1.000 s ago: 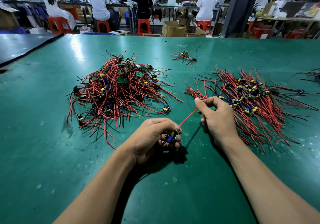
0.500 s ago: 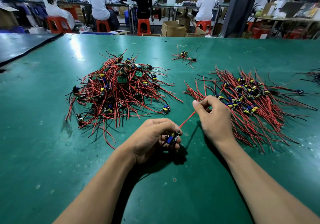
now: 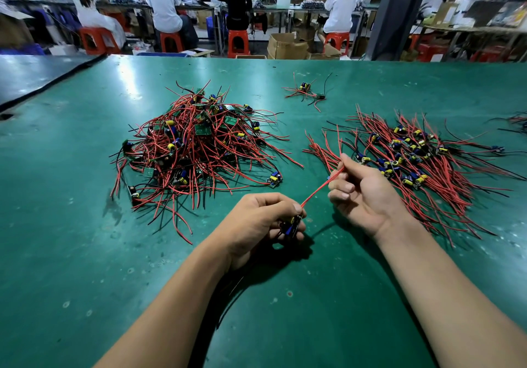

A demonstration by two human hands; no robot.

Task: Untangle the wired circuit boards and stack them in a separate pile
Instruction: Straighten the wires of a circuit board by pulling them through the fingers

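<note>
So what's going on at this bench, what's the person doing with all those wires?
A person is sorting wired circuit boards on a green table. The left hand grips one small board, while the right hand pinches its red wire, drawn taut between the two hands. A tangled heap lies to the left, and a flatter combed-out pile lies to the right, just beyond the right hand. The held board is not yet on that pile. A few stray boards sit farther back.
</note>
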